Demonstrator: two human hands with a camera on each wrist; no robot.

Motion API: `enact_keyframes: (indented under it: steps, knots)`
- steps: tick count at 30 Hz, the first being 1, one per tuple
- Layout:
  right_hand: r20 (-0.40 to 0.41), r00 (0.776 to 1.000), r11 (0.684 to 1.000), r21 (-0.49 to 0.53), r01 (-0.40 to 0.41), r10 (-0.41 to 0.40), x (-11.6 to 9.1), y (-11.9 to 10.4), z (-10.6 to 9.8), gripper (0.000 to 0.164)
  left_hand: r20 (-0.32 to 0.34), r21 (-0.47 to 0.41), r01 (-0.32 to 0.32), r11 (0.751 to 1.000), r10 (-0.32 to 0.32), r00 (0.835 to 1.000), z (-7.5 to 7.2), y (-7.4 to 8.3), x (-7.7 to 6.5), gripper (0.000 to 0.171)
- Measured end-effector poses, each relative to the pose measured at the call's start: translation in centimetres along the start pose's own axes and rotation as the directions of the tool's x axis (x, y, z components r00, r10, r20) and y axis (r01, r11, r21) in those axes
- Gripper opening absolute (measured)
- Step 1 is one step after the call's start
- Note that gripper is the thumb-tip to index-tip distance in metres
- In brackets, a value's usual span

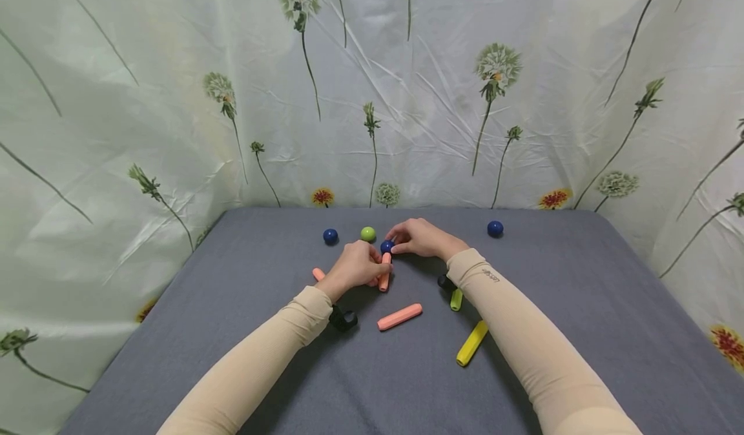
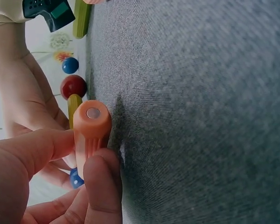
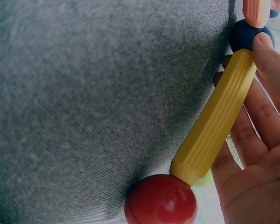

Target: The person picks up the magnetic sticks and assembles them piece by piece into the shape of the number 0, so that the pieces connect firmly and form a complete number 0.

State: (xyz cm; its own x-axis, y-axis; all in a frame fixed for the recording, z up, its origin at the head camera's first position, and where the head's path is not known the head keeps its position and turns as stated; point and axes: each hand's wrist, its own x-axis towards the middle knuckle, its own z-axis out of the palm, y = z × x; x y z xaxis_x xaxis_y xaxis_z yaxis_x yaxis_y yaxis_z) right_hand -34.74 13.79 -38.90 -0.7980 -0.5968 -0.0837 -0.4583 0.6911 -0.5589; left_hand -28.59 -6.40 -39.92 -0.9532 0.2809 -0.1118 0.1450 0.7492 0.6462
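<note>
My left hand (image 1: 359,264) pinches an orange magnetic building rod (image 1: 385,273) between thumb and fingers. A round metal disc shows in the rod's near end (image 2: 93,113). The rod's far end meets a dark blue ball (image 3: 245,36). That ball is held by my right hand (image 1: 423,238), its thumb on one side and fingers behind. From the ball a yellow rod (image 3: 214,119) runs along the right palm to a red ball (image 3: 161,200), touching both. In the head view, the right hand hides this yellow rod and red ball.
On the grey cloth lie a blue ball (image 1: 330,236), a green ball (image 1: 368,233) and another blue ball (image 1: 495,228). Nearer are a pink rod (image 1: 400,317), a yellow rod (image 1: 472,343) and a green rod (image 1: 456,299). My left wrist partly covers another orange rod (image 1: 318,273).
</note>
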Motion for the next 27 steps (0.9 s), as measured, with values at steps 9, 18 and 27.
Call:
enact_keyframes:
  steps: [9, 18, 27]
  knots:
    - [0.001, 1.000, 1.000, -0.005, -0.013, 0.013, -0.1, -0.3, 0.3, 0.033, -0.040, 0.072, -0.085, 0.994, 0.088, 0.995, -0.3, -0.1, -1.9, 0.024]
    - [0.007, 1.000, 1.000, -0.007, -0.017, 0.017, 0.0, -0.3, 0.1, 0.034, -0.068, 0.125, -0.036, 0.992, 0.045, 0.997, -2.0, -0.7, -3.5, 0.024]
    - [0.022, 1.000, 1.000, -0.015, -0.014, 0.014, -0.1, -0.2, 0.0, 0.034, -0.142, 0.144, 0.037, 0.989, -0.016, 0.990, -5.0, -3.0, -2.6, 0.023]
